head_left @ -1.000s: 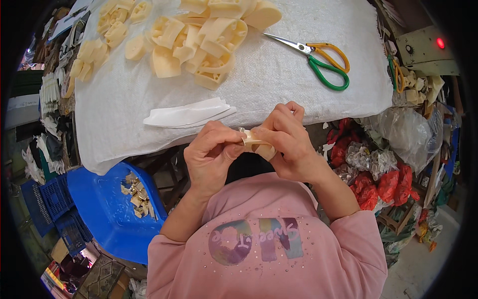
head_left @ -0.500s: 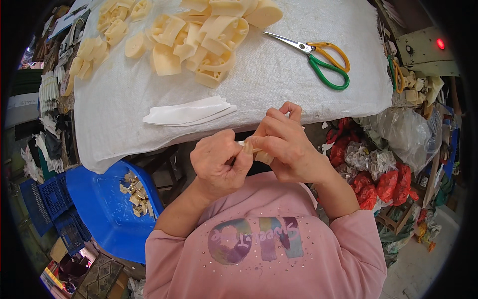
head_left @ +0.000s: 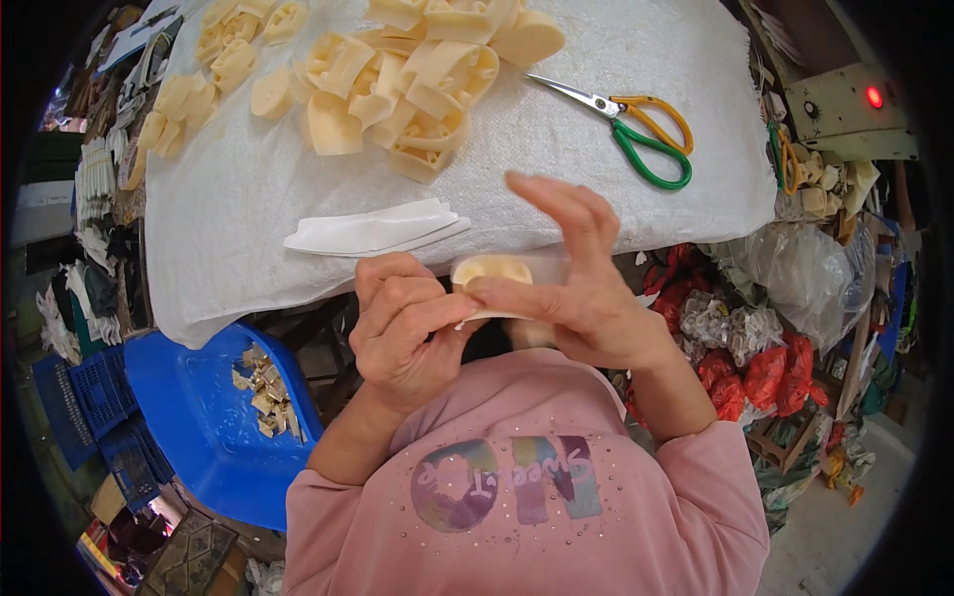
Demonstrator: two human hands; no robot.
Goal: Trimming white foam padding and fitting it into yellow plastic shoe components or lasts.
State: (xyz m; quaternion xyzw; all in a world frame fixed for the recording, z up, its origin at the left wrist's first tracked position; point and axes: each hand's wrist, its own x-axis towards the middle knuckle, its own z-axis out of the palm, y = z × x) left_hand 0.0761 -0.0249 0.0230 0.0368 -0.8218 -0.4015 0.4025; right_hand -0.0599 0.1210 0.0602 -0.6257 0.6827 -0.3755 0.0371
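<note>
pinching cream piece (head_left: 495,268) in curled left hand (head_left: 402,333), thumb-pressing with splayed right hand (head_left: 601,298); perhaps risking slippage through loose support.

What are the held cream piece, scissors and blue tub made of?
Held cream piece: perhaps moulded plastic or rubber, smooth and even-coloured; blur leaves it open.
Scissors: shiny metal blades, likely steel; smooth green and yellow handles, probably plastic-coated.
Blue tub: probably plastic, even-coloured with glossy highlights.

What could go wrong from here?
The cream piece, pinched in the left hand with the right hand's thumb across it, might slip. The white sheets lie near the table's edge and could be brushed off. The scissors' tip points toward the cream pile, so it might prick someone.
</note>
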